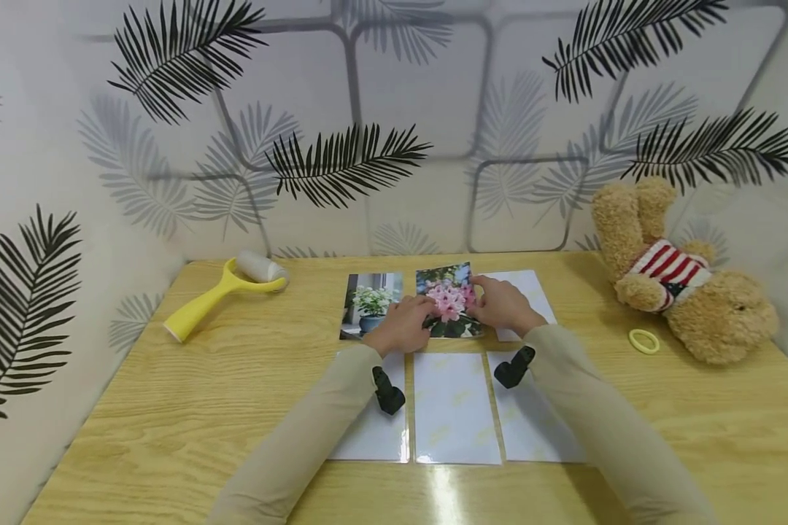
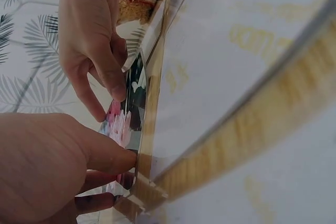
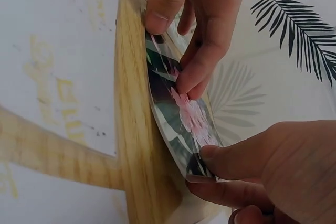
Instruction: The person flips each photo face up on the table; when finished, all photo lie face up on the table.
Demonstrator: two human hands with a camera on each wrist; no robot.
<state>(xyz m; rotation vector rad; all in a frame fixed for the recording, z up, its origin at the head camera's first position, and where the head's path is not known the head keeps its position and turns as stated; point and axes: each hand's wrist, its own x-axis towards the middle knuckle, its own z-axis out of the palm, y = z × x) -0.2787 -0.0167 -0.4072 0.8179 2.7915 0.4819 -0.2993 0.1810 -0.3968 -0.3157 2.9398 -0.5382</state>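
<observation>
A glossy photo of pink flowers (image 1: 448,299) lies at the middle of the back row, with both hands on it. My left hand (image 1: 402,326) holds its left side, thumb and fingers at the edge. On the opposite side my right hand (image 1: 501,303) pinches the edge, thumb (image 3: 220,158) on top and a finger beneath. In the right wrist view the photo's near edge is raised slightly and bowed. To its left, partly behind my left hand, is a photo of a potted white-flowered plant (image 1: 371,300). A white sheet (image 1: 525,284) lies face down on the right, partly covered by my right hand.
Three more white-backed sheets, including the middle one (image 1: 457,408), form a front row on the wooden table (image 1: 236,394). A yellow-handled lint roller (image 1: 203,306) lies back left. At the right are a teddy bear (image 1: 722,313) on its side and a yellow ring (image 1: 643,341).
</observation>
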